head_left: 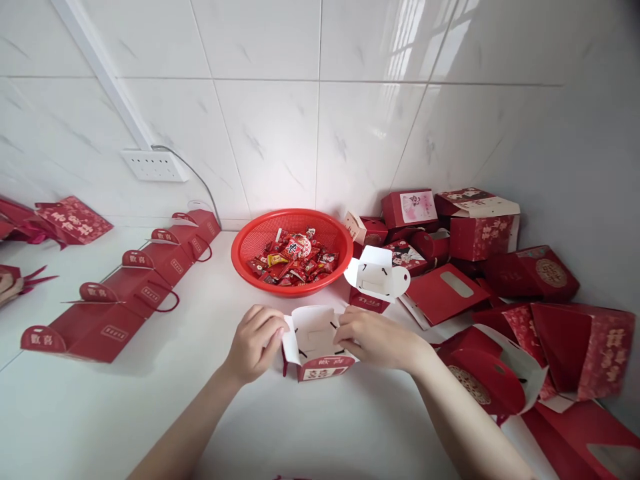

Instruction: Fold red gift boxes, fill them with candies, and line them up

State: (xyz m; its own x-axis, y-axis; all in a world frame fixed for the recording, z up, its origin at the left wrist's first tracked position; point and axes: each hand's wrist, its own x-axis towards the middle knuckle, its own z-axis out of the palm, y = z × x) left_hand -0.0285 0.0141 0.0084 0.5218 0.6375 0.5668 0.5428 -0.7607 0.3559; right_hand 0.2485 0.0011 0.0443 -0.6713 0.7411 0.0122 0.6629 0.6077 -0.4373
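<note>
Gift box [313,341], red outside and white inside, stands with its top open on the white counter [240,433], at about six o'clock in the head view. Taking that box as the clock's centre, the left hand [257,341] is at nine, thumb and fingers pinched on a white flap. At three, the right hand [367,335] has its fingers bent over the opposite edge, gripping it. Toward twelve sits a red plastic basket [241,257] of wrapped sweets [300,257], mostly red. Between one and two, another open box [373,280] stands near the basket's rim. Red boxes [475,293] lie heaped from one to four; a row of red boxes with cord handles [150,280] runs from nine to ten.
</note>
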